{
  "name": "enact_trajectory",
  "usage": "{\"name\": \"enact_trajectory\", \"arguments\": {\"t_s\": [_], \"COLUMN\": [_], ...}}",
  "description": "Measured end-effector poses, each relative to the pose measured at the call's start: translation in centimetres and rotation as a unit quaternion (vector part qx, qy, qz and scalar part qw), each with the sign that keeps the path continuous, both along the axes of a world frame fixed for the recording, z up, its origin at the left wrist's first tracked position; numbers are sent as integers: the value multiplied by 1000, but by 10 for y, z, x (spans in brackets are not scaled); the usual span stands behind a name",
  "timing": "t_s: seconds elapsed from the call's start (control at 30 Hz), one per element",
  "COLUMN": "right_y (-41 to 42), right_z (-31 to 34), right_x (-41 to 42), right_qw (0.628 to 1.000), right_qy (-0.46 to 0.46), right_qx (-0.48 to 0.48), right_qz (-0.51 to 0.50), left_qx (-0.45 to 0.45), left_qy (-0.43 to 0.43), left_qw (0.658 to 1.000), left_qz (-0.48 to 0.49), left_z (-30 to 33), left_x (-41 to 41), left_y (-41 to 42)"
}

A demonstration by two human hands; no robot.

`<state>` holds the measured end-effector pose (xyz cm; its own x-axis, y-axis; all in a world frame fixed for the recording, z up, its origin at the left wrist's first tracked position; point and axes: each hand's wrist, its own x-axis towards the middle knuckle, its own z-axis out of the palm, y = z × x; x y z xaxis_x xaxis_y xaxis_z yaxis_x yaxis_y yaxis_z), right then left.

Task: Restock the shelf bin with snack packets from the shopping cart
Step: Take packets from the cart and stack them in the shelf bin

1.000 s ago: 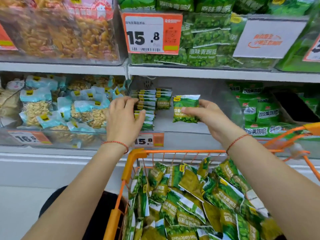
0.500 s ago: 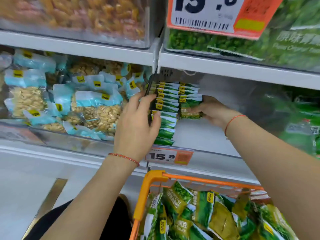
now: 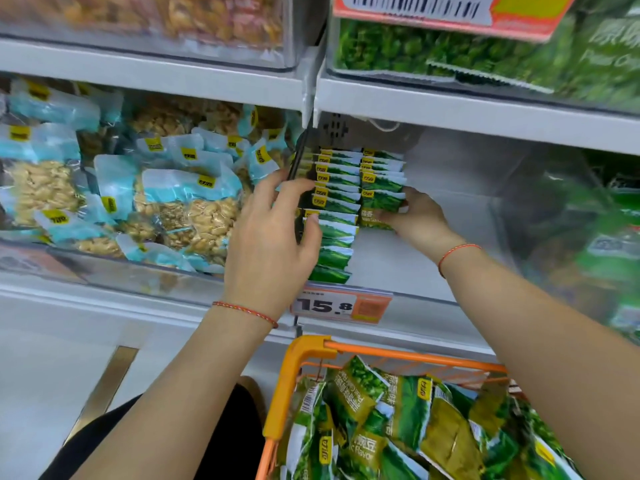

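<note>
A clear shelf bin (image 3: 450, 209) holds two rows of upright green snack packets. My right hand (image 3: 414, 218) grips the front green packet (image 3: 379, 202) of the right row, standing it against the others. My left hand (image 3: 273, 237) rests on the left row of packets (image 3: 337, 216), fingers curled over their tops. Below, the orange shopping cart (image 3: 301, 368) is full of several loose green packets (image 3: 398, 420).
To the left, a bin of blue-topped nut packs (image 3: 145, 195). An orange 15.8 price tag (image 3: 341, 306) sits on the bin's front edge. Bins of green snacks stand at the right (image 3: 602, 244) and on the shelf above (image 3: 485, 57). The right part of the bin floor is bare.
The view has moved closer to the shelf. My right hand has set the packet lower against the right row. My left hand stays on the left row.
</note>
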<state>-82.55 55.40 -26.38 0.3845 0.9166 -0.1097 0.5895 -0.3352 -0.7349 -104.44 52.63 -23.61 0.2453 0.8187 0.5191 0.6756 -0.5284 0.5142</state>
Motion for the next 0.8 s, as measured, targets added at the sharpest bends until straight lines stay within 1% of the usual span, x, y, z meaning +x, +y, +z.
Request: {"name": "enact_trajectory", "arguments": {"t_s": [0.13,0.2,0.27,0.33,0.43,0.57,0.63,0.73,0.8], "right_y": [1,-2,-5,-6,-6,-4,-4,-4,-4], "right_z": [0,4,7,8,6,5,3,4,2], "right_x": [4,5,3,0,-2,0,-1,0,4], "right_qw": [999,998,995,992,989,985,987,996,995], "right_qy": [12,-18,-58,-95,-135,-167,-156,-91,-87], "right_qx": [10,42,72,78,59,12,-1,-6,-40], "right_qz": [-42,-47,-32,-8,27,43,40,2,-13], "left_qx": [1,2,2,3,2,4,4,5,6], "left_qy": [1,4,5,5,0,-4,-4,-4,-2], "left_qw": [1000,1000,1000,1000,1000,1000,1000,1000,1000], "left_qz": [-2,-2,-2,-3,-5,-8,-8,-9,-9], "left_z": [0,0,0,0,0,-1,-1,-1,-1], "left_x": [0,-1,-1,-1,-1,-1,-1,-1,-1], "left_y": [0,0,0,0,0,0,0,1,0]}}
